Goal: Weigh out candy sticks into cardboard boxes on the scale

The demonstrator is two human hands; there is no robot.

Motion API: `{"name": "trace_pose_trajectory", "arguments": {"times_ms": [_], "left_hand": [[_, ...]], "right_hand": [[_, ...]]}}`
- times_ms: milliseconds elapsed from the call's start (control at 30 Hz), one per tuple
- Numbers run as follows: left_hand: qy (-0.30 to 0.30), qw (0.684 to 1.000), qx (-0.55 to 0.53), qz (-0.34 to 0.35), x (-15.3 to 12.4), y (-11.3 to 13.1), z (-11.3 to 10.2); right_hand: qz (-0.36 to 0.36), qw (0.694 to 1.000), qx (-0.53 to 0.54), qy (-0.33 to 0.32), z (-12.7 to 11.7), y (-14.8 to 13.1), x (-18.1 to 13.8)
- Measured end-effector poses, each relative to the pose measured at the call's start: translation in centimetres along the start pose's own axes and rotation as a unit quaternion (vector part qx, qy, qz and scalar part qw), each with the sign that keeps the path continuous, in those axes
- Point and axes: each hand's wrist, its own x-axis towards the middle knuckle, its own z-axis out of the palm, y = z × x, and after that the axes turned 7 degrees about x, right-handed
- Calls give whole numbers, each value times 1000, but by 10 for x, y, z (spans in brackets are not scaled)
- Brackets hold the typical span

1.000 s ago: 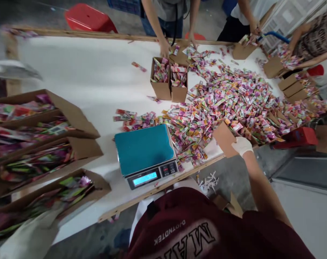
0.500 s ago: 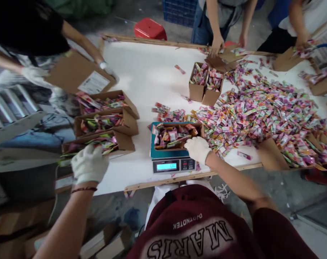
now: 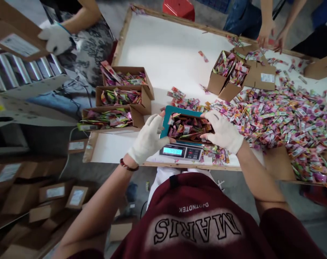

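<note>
In the head view, a small cardboard box (image 3: pixel 189 139) filled with colourful snack sachets (image 3: pixel 187 128) rests on the teal platform of a digital scale (image 3: pixel 173 151). My right hand (image 3: pixel 224 132), in a white glove, grips the box's right end, with fingers at the far corner and thumb over the sachets. At the left end is my gloved left hand (image 3: pixel 147 139), its thumb and fingers spread apart; a strip of teal platform shows between its palm and the box. Its thumb tip lies by the near left corner; whether it touches the box I cannot tell.
Three filled boxes (image 3: pixel 146 99) stand at left on the white table (image 3: pixel 163 46). Loose sachets (image 3: pixel 277 111) pile up at right. Two upright filled boxes (image 3: pixel 217 84) stand behind. A co-worker's gloved hand (image 3: pixel 57 39) holds a carton (image 3: pixel 16 27) beside the rollers.
My left hand has moved from the left boxes to the scale. My right hand has shifted round the box's right end. The co-worker's carton has moved left, toward the rollers.
</note>
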Motion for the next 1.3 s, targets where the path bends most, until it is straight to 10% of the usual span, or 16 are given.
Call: {"name": "trace_pose_trajectory", "arguments": {"times_ms": [533,833,1067,1300], "left_hand": [[-86,994,60,0,21,26,-7],[-83,976,194,44,27,45,9],[-180,959,210,62,56,50,41],[-187,967,150,86,58,37,42]], "right_hand": [[16,989,-62,-131,44,-25,43],[41,997,-38,-44,27,1,11],[70,965,-171,-188,42,-6,13],[89,995,-23,37,12,42,-49]]}}
